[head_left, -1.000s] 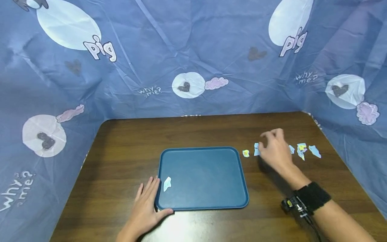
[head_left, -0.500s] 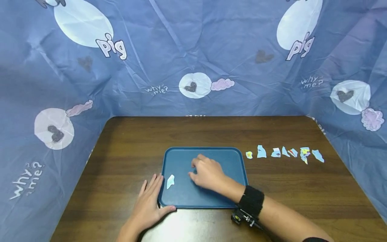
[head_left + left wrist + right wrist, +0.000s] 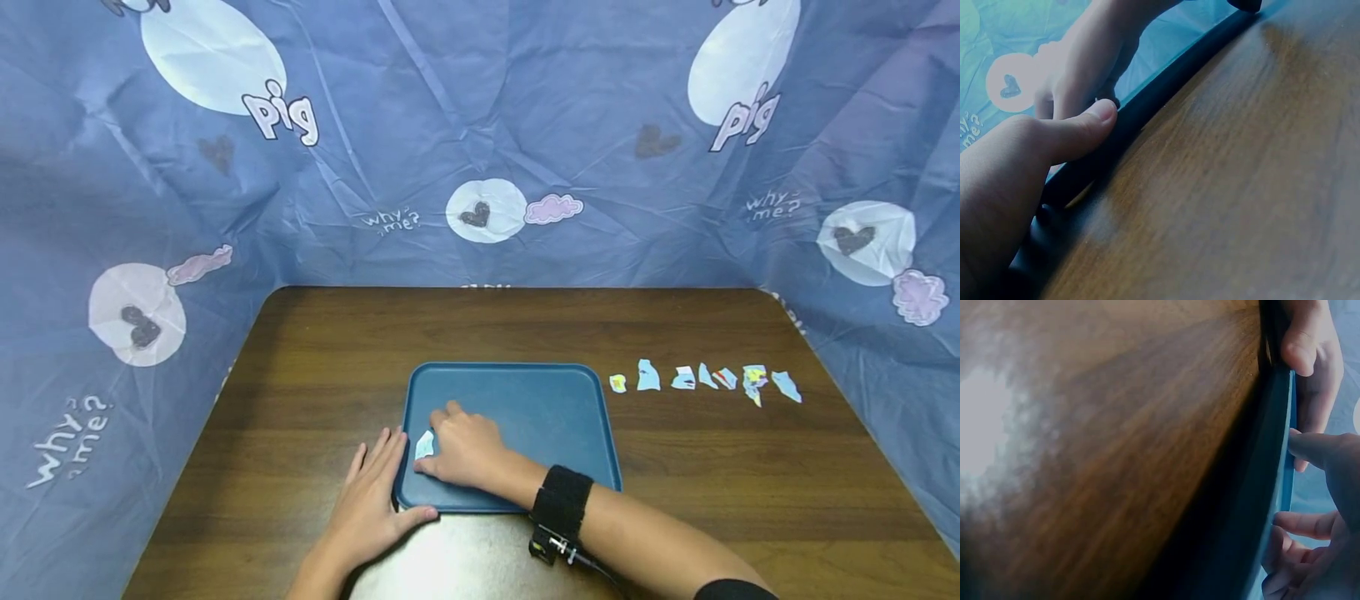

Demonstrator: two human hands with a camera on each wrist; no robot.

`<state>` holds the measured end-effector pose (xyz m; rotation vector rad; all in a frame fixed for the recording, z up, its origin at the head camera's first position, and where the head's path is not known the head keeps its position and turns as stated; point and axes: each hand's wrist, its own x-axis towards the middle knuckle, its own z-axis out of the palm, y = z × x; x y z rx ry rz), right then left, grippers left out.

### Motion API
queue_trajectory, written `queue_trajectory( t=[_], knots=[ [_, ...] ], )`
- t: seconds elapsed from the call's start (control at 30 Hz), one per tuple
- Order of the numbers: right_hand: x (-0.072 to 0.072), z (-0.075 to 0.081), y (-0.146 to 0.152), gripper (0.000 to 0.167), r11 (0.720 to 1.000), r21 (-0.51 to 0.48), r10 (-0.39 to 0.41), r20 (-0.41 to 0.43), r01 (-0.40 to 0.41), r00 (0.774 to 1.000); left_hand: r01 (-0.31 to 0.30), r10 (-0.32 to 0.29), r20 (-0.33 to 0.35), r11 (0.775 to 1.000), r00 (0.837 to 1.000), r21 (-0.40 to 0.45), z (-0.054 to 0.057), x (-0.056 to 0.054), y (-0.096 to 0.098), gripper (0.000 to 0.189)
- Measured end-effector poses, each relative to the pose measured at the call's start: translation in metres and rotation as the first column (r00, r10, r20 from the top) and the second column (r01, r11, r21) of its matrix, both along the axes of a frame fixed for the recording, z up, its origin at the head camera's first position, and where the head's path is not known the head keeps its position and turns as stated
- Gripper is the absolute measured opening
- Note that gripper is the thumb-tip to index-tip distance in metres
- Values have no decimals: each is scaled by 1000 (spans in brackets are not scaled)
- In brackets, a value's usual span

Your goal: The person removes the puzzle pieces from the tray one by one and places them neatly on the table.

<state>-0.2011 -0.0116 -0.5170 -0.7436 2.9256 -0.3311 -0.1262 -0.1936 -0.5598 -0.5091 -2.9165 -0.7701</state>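
A blue tray (image 3: 525, 433) lies on the wooden table. My left hand (image 3: 367, 504) rests at its near left corner, fingers extended along the left side and thumb against the front rim; the left wrist view shows that thumb (image 3: 1088, 128) up close. On the tray's left part is a small light-blue torn paper piece (image 3: 424, 444). My right hand (image 3: 465, 446) is low over the tray beside it, thumb tip at the piece's lower edge and index finger near its top, the two tips apart. In the right wrist view the thumb and fingers (image 3: 1310, 524) show past the tray rim; the paper is hidden there.
Several torn paper pieces lie in a row right of the tray, among them a yellow one (image 3: 617, 383), a light-blue one (image 3: 648, 375) and a multicoloured one (image 3: 754, 377). A blue printed cloth (image 3: 375, 167) stands behind and beside the table (image 3: 712, 467).
My right hand has moved left from above the paper row, across the tray, to the paper piece at its left. My left hand has kept its place at the tray corner.
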Motion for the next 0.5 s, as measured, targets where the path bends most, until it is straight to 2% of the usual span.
queue_trajectory(
  t=[0.27, 0.37, 0.5],
  knots=[
    [1, -3, -8, 68, 998, 43, 39, -23, -38, 999, 2, -2, -21, 1000, 1000, -3, 0, 0, -1, 114],
    [1, -4, -9, 65, 997, 58, 46, -35, -44, 998, 0, 0, -9, 1000, 1000, -1, 0, 1, 0, 114],
    [0, -4, -8, 59, 997, 61, 41, -34, -39, 999, 3, -3, -42, 1000, 999, 0, -1, 0, 2, 112]
  ],
)
